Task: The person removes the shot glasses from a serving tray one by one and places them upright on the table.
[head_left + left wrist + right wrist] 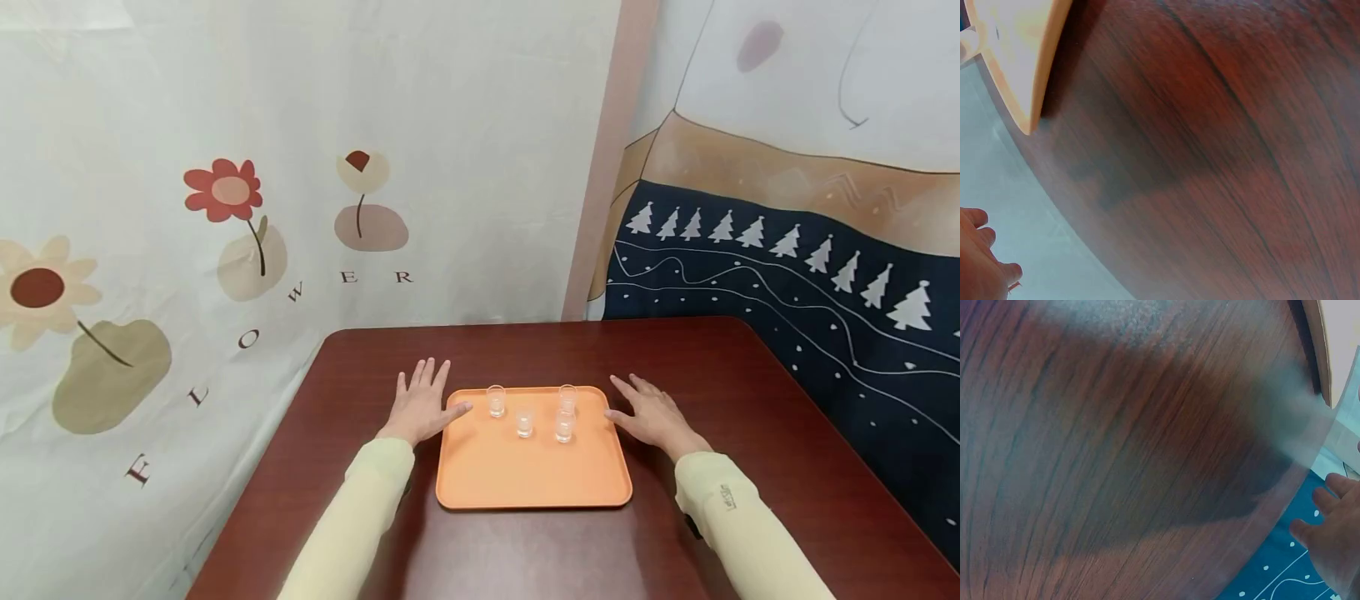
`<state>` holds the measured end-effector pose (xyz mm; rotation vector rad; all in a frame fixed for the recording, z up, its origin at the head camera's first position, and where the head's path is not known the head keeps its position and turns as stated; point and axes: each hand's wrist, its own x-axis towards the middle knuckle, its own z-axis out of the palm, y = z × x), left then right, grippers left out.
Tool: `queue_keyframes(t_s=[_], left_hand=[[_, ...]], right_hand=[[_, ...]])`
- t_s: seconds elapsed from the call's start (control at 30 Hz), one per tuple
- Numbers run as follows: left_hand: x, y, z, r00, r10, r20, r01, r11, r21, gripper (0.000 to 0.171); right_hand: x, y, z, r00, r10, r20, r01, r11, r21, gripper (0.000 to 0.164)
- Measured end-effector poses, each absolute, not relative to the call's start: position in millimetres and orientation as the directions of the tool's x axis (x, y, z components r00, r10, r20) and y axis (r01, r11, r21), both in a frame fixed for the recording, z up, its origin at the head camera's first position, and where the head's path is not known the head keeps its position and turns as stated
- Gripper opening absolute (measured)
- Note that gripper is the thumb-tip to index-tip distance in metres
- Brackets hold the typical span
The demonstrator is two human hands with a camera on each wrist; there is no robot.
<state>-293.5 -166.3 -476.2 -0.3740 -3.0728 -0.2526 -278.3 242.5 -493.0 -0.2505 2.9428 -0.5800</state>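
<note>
Tray on tabletop, between left hand and right hand. Left thumb over tray's left rim, toward far corner; right thumb at right rim, far part. Four glasses on tray, toward far side: far left glass; middle glass, nearer; near right glass in front of far right glass. Left cloth behind and left of tabletop; right cloth behind and right.

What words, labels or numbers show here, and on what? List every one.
"F L O W E R": spaced letters on the white wall cloth.
Small print on the right sleeve: too small to read.
No other text shows.
</note>
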Motion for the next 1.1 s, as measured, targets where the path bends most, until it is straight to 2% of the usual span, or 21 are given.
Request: queue_keyframes(t_s=[0.13, 0.33, 0.6, 1.1], left_hand=[[-294, -163, -472, -0.966, 0.245, 0.080, 0.256, 0.945, 0.205, 0.095], [-292, -156, -468, -0.960, 0.276, 0.038, 0.276, 0.924, 0.265, 0.092], [-291, -149, -470, -0.957, 0.285, 0.050, 0.283, 0.885, 0.370, 0.089], [-285, -131, -487, -0.967, 0.256, 0.021, 0.202, 0.709, 0.675, 0.081]], right_hand=[[-278, 242, -493, -0.976, -0.199, -0.083, -0.149, 0.901, -0.407, 0.073], [-275, 241, -496, -0.970, -0.207, -0.130, -0.133, 0.893, -0.430, 0.068], [-269, 242, -500, -0.967, -0.227, -0.118, -0.149, 0.874, -0.463, 0.061], [-263, 245, -504, -0.959, -0.263, -0.103, -0.190, 0.872, -0.452, 0.054]])
